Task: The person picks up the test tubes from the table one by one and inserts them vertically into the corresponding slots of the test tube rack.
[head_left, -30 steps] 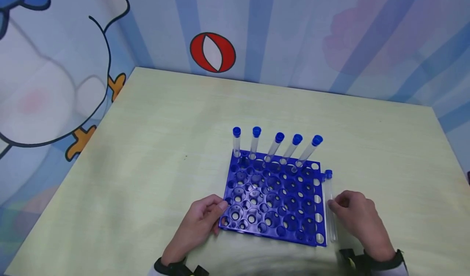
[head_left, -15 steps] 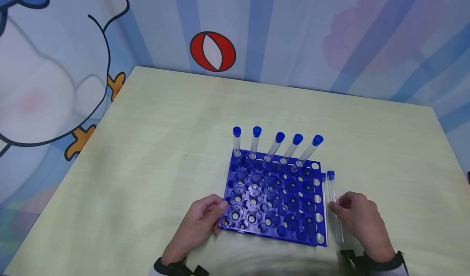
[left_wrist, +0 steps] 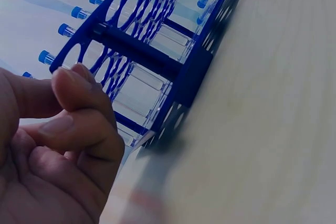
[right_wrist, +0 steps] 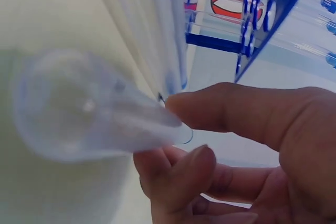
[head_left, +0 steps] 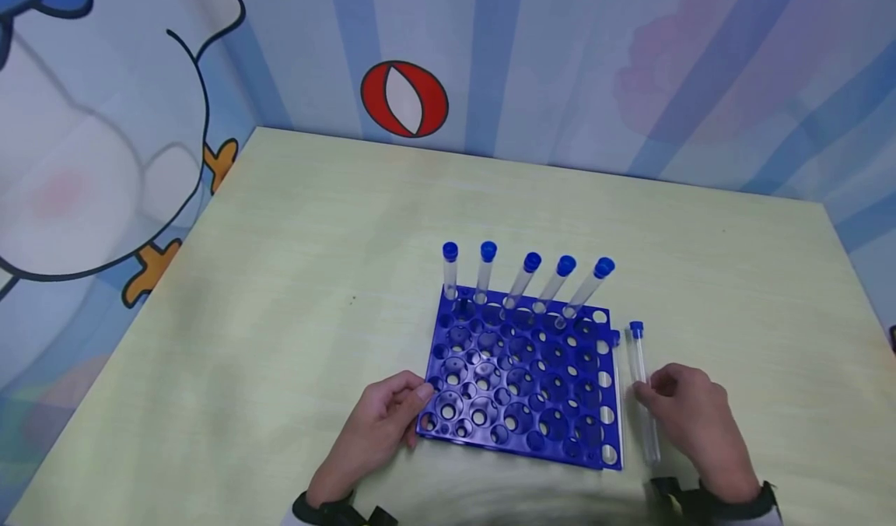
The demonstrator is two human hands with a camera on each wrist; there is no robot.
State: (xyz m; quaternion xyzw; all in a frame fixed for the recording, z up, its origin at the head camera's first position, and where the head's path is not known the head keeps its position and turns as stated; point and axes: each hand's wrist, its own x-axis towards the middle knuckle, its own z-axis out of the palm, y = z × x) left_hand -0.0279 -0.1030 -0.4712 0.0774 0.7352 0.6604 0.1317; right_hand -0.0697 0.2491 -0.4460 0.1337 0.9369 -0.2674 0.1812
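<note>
A blue test tube rack (head_left: pixel 521 382) stands on the table, with several blue-capped test tubes (head_left: pixel 521 281) leaning in its far row. My left hand (head_left: pixel 381 425) grips the rack's near left corner; in the left wrist view, thumb and forefinger (left_wrist: pixel 73 87) meet at its top edge. Right of the rack, my right hand (head_left: pixel 693 417) pinches a clear test tube (head_left: pixel 638 359) with a blue cap, tilted slightly. In the right wrist view the rounded end of this tube (right_wrist: pixel 68 103) looms near the camera, between thumb and fingers (right_wrist: pixel 226 106).
Another capped tube (head_left: pixel 617 339) lies along the rack's right side, partly hidden by it. The pale wooden table (head_left: pixel 315 238) reaches back to a cartoon-printed wall (head_left: pixel 546 67).
The right hand has drawn the pinched test tube a little to the right, away from the rack and the tube lying beside it. The left hand and rack have stayed put.
</note>
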